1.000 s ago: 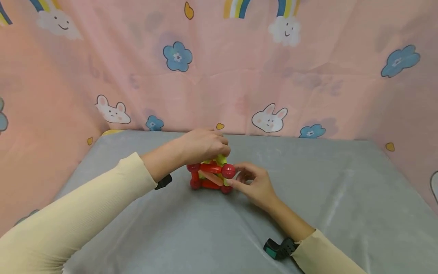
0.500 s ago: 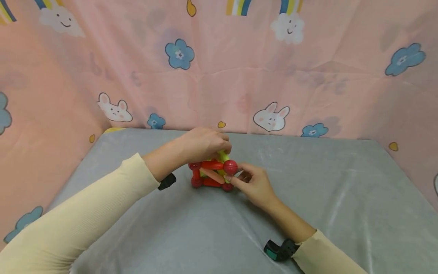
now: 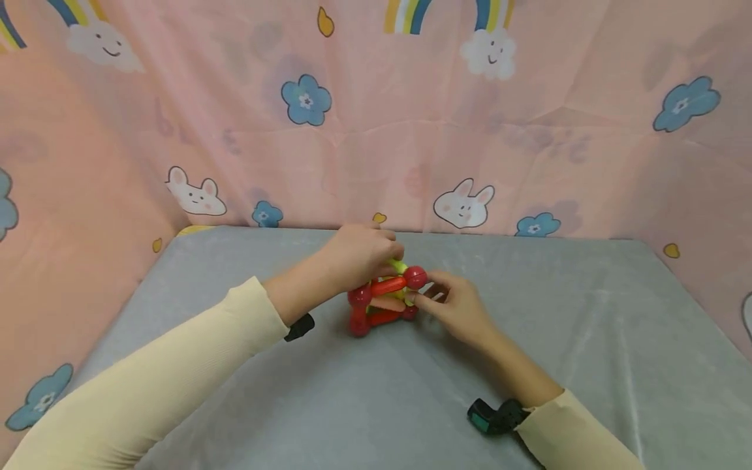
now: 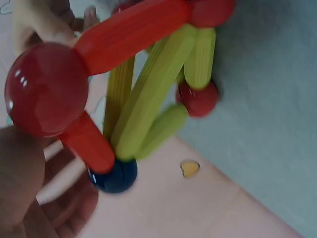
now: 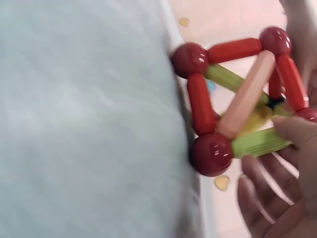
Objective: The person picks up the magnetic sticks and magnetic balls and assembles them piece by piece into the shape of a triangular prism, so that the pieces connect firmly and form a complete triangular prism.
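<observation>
Both hands hold a ball-and-stick toy frame (image 3: 388, 285), built from red, green, yellow and peach sticks. My left hand (image 3: 358, 254) grips its top from the left and hides part of it in the head view. In the left wrist view, its fingers curl near a dark blue ball (image 4: 115, 176) at one corner, beside a large red ball (image 4: 47, 89). My right hand (image 3: 461, 307) pinches the right side; in the right wrist view its thumb lies on a light green stick (image 5: 260, 143). A peach stick (image 5: 246, 94) runs diagonally across the red square face.
A grey cloth (image 3: 294, 398) covers the tabletop under the frame. Behind it hangs a pink curtain (image 3: 364, 156) with rabbits, clouds and flowers. Black wrist cameras sit at the left wrist (image 3: 299, 328) and right wrist (image 3: 498, 416).
The toy frame has shifted to the right and turned, its right side swinging away from me. Both hands have moved right with it, keeping their hold.
</observation>
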The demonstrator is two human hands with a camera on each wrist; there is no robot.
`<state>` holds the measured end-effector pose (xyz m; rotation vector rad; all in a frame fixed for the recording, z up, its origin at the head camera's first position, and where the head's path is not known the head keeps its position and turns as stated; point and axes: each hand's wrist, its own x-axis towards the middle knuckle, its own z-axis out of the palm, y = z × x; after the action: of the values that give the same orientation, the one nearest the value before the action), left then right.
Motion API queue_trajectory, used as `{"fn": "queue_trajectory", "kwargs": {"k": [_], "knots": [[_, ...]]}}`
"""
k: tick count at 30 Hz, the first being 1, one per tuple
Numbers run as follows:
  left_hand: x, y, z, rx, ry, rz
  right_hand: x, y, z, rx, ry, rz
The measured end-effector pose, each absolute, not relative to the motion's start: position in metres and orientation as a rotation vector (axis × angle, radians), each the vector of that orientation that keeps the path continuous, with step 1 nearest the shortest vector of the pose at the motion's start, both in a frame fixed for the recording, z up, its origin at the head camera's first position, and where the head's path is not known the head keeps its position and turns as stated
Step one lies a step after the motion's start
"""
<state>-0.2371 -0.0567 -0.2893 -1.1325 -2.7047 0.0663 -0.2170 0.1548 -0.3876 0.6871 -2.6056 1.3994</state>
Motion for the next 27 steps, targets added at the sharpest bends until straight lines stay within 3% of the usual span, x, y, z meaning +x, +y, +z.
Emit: {"fn": "queue_trajectory", "kwargs": {"k": [5,9,15,20,27], "knots": [[-0.236,-0.048,-0.287,-0.814,-2.93,-0.191,-0.225,0.167,-0.382,0.544,-2.78,1.388],[-0.242,-0.074,-0.279,-0.613,-3.036,-0.677,-0.231,0.166,-0.386,0.538,-2.938,1.454],[-0.253,-0.119,-0.316,-0.633,-3.089,-1.228,-0.231,0.167,-0.391,0.565,-2.975,1.455],[-0.255,-0.104,-0.359,-0.665,-3.144,-1.279,-0.226,0.167,-0.399,0.594,-2.909,1.244],[-0.249,-0.089,-0.384,-0.52,-3.022,-1.331,-0.224,0.171,-0.407,0.585,-2.901,1.166]]}}
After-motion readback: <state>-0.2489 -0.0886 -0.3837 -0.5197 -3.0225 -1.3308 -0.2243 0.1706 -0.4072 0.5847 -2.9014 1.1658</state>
